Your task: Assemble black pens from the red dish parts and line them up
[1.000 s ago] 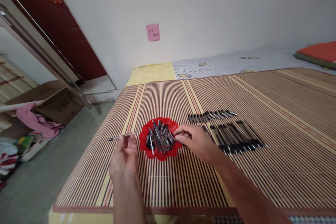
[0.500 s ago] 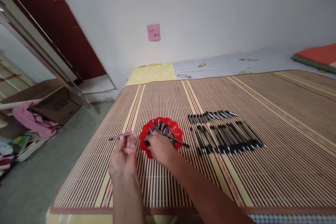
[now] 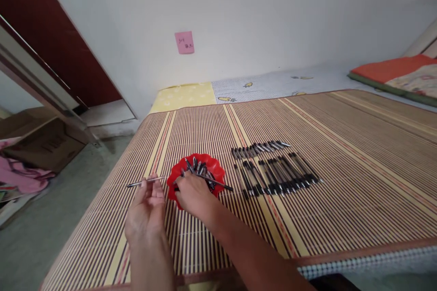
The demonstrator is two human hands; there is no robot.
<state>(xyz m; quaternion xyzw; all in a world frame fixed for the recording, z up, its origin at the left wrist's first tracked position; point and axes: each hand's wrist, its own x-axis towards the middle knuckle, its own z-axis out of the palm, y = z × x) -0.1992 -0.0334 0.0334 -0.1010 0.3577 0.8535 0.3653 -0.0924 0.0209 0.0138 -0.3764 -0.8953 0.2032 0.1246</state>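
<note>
My left hand (image 3: 148, 202), palm up, holds a slim pen (image 3: 145, 182) with a clear barrel and one dark end between thumb and fingers, left of a red scalloped bowl (image 3: 218, 168). Inside the bowl lie several dark and silvery pen caps or short pen parts (image 3: 201, 168). My right hand (image 3: 193, 193) reaches into the bowl with its fingers bent down; what the fingertips grip, if anything, is hidden. A long dark pen (image 3: 218, 183) lies across the bowl's right side, its end sticking out over the rim.
Right of the bowl, a row of capless pens (image 3: 276, 175) lies on the striped mat (image 3: 341, 168), with a row of short dark pieces (image 3: 259, 148) behind it. A folded orange cloth (image 3: 385, 70) is at the far right. A cardboard box (image 3: 48, 141) stands on the floor left.
The view has shifted, so everything appears further left. My left hand still holds the pen, and my right hand is still in the bowl.
</note>
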